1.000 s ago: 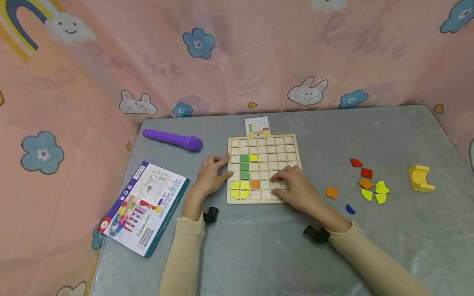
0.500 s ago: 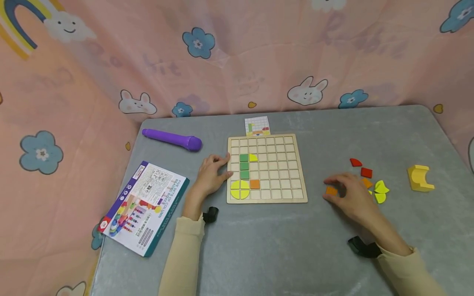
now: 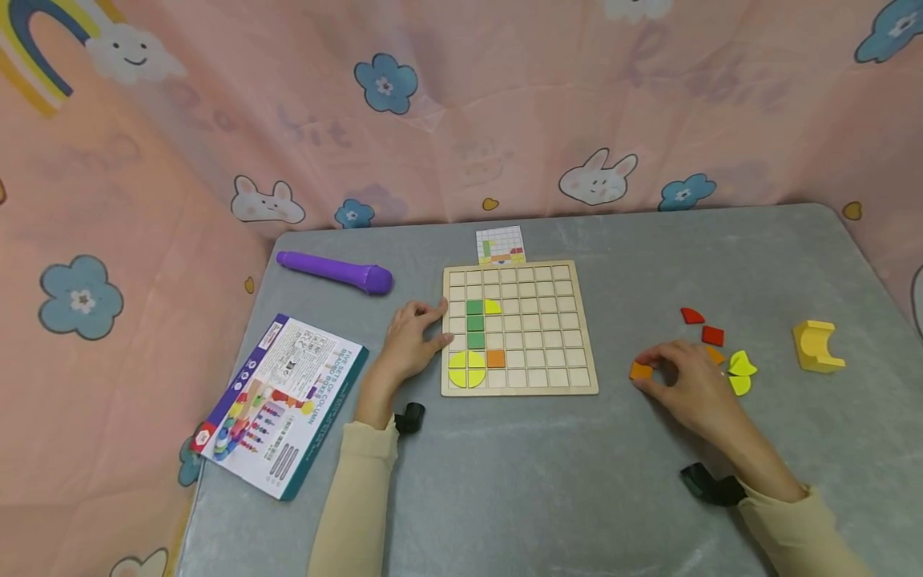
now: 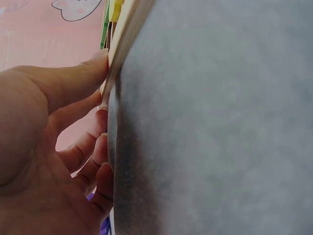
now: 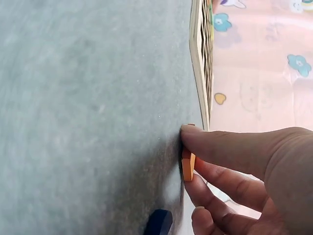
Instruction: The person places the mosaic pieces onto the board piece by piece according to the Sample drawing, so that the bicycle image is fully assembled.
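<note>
My left hand [image 3: 409,344] rests against the left edge of a wooden grid board [image 3: 519,392]. In the left wrist view its thumb touches the board's rim [image 4: 120,46], the other fingers loosely bent. On the board lie green square tiles [image 3: 475,323], a yellow quarter-round tile [image 3: 493,307], an orange square tile [image 3: 496,358] and a yellow circle [image 3: 467,369] of quarter-round tiles. To the right of the board, my right hand [image 3: 692,389] pinches another orange square tile [image 3: 640,371] between thumb and fingers, low at the table. A dark blue tile [image 5: 159,223] lies nearby.
Red tiles [image 3: 712,336], another orange tile [image 3: 714,355] and yellow tiles [image 3: 740,385] lie beyond my right hand, partly covered by it. Farther right stands a yellow arched block [image 3: 816,347]. A pattern card [image 3: 501,244], purple microphone [image 3: 335,272] and box [image 3: 284,405] are also on the table.
My right hand has left the board's right side, moved right to the loose tiles and taken hold of an orange square tile, which has shifted slightly left. The left hand stays put.
</note>
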A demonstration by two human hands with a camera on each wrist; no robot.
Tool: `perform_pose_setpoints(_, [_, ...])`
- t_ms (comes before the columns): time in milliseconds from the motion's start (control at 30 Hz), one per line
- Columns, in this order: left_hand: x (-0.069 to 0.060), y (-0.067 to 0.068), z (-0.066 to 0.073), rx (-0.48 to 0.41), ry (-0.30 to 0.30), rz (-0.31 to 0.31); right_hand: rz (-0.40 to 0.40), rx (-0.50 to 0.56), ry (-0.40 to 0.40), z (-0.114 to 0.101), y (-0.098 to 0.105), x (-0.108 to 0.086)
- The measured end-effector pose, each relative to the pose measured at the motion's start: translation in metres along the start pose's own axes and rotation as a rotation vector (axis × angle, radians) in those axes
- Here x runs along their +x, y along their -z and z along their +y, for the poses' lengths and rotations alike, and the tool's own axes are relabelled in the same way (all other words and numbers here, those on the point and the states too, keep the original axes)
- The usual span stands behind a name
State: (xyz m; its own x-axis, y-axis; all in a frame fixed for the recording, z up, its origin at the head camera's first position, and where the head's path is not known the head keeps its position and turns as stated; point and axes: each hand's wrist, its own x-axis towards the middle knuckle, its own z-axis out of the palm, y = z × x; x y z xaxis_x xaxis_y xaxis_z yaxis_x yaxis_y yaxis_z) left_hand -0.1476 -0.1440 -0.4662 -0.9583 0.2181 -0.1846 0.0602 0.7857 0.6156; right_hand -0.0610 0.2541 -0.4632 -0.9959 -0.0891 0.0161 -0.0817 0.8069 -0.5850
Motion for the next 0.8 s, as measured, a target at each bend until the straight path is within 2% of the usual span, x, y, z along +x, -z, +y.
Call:
perform_pose_setpoints(167, [0.0,0.0,0.001,-0.002,-0.002,0.001,0.003,0.004,0.003,-0.002,0.0,0.001])
perform_pose_setpoints(367, [0.001,0.0,0.001,-0.002,0.002,0.0,0.026,0.039,0.058,-0.011,-0.006,0.007])
perform_pose_setpoints(800, [0.002,-0.001,0.0,-0.001,0.016,-0.008,-0.057,0.08,0.169,-0.058,-0.035,0.032])
